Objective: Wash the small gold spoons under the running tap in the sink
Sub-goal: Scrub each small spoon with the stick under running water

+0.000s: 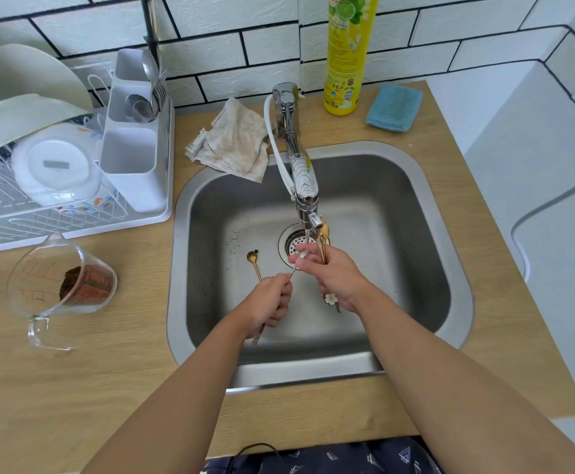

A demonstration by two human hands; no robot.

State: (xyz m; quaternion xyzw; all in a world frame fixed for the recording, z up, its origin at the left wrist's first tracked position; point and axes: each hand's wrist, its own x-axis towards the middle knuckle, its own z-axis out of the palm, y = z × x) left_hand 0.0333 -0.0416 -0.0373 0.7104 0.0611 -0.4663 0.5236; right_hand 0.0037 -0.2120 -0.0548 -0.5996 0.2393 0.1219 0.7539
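Spoons (323, 246) under the tap (301, 179) look light, stiff, slippery (wet metal); left hand (269, 302) fingers clench one handle, right hand (334, 277) fingers clasp a bunch.

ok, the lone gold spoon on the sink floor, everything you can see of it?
The gold spoon is small and slim, with a round bowl and a thin straight handle, shiny metal by its look. It lies flat on the sink floor, left of the drain, bowl toward the back. The handle's near end runs under the left hand; contact cannot be told.
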